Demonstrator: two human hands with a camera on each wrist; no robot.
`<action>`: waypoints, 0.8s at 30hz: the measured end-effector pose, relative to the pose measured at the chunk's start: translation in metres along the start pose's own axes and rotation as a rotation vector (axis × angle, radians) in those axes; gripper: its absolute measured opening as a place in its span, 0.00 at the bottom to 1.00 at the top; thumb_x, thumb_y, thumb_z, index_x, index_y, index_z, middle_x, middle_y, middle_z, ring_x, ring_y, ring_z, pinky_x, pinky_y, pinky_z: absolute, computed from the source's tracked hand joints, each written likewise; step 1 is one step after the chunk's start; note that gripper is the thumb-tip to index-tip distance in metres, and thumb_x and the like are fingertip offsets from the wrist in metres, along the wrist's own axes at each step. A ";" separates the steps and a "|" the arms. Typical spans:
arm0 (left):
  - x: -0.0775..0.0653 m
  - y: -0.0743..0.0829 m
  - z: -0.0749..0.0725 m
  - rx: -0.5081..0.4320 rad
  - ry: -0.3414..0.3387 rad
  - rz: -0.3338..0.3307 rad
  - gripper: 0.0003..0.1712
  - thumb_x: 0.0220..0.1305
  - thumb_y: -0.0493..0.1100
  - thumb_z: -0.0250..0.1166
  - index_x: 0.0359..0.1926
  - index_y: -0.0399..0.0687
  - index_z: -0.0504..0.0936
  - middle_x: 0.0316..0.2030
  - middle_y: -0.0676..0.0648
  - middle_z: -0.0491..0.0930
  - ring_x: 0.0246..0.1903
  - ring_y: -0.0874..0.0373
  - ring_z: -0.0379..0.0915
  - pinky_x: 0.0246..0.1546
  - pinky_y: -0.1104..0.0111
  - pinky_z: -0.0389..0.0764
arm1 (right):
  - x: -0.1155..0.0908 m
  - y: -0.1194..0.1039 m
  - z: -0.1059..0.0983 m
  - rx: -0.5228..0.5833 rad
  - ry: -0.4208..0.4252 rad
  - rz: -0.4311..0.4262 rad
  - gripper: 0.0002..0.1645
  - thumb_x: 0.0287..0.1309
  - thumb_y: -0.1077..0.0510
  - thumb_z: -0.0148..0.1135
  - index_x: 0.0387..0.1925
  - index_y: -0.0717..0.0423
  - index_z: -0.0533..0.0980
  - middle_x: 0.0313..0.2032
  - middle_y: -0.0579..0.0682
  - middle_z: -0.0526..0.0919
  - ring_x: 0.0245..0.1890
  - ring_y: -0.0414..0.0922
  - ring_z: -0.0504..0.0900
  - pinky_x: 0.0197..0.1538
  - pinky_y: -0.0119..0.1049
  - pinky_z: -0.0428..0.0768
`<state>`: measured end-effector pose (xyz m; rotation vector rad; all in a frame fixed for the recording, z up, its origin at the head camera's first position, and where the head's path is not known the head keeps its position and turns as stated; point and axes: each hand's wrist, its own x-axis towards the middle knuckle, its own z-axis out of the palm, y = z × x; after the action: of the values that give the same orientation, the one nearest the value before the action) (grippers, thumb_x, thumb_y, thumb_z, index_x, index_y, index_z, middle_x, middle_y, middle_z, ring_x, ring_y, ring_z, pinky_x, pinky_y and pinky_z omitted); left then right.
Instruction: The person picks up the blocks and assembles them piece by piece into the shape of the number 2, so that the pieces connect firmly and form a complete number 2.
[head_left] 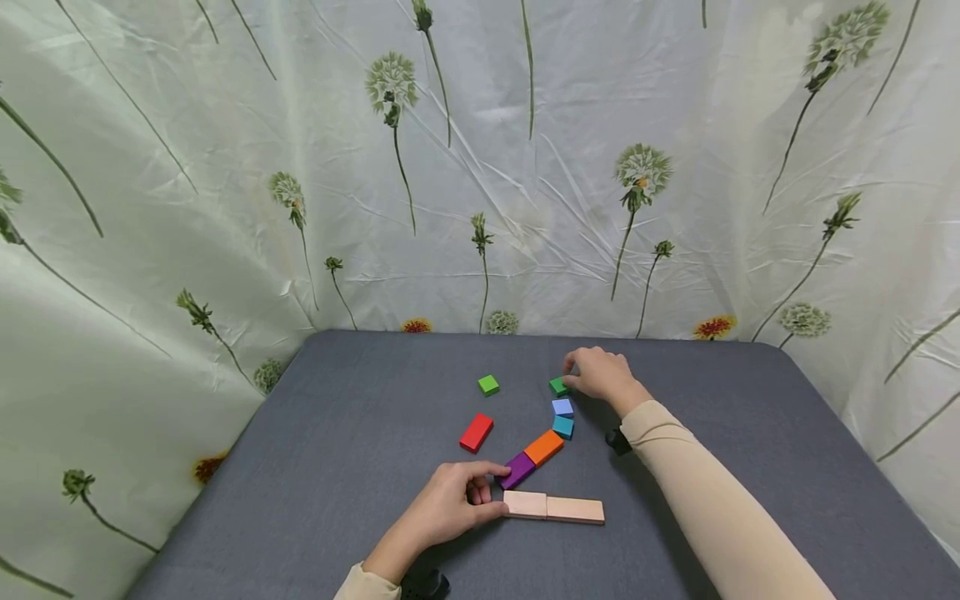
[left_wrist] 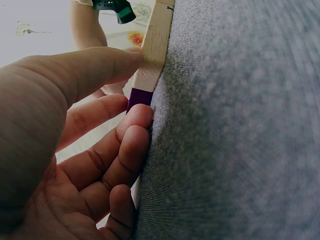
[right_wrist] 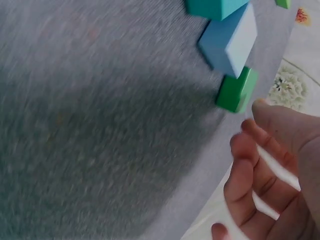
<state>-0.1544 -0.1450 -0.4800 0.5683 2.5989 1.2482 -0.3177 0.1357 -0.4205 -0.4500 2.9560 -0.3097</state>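
My left hand point(head_left: 448, 502) touches a purple block point(head_left: 517, 472) with its index finger and the end of a pale wooden block point(head_left: 525, 504) with its thumb; its other fingers are loosely bent. A second wooden block point(head_left: 575, 510) continues that row rightward. An orange block point(head_left: 543, 447) follows the purple one, then a teal block point(head_left: 563, 427) and a light blue block point(head_left: 562, 407). At the far end, my right hand point(head_left: 600, 377) is beside a dark green block point(right_wrist: 237, 91). The right wrist view shows a small gap between thumb and block.
A red block point(head_left: 476, 433) lies left of the coloured row, and a light green block point(head_left: 488, 385) sits farther back. The dark grey tabletop point(head_left: 337, 450) ends at a white curtain point(head_left: 480, 167) printed with dandelions.
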 end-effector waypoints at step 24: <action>0.000 0.000 -0.002 -0.008 -0.007 0.008 0.25 0.62 0.45 0.81 0.60 0.54 0.89 0.26 0.59 0.78 0.25 0.70 0.70 0.27 0.75 0.73 | 0.003 -0.021 0.006 0.059 0.039 0.160 0.31 0.65 0.42 0.76 0.15 0.47 0.69 0.19 0.44 0.66 0.26 0.46 0.70 0.53 0.58 0.70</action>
<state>-0.1545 -0.1460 -0.4787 0.5805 2.5873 1.2566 -0.3136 0.1143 -0.4216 -0.2002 2.9870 -0.3901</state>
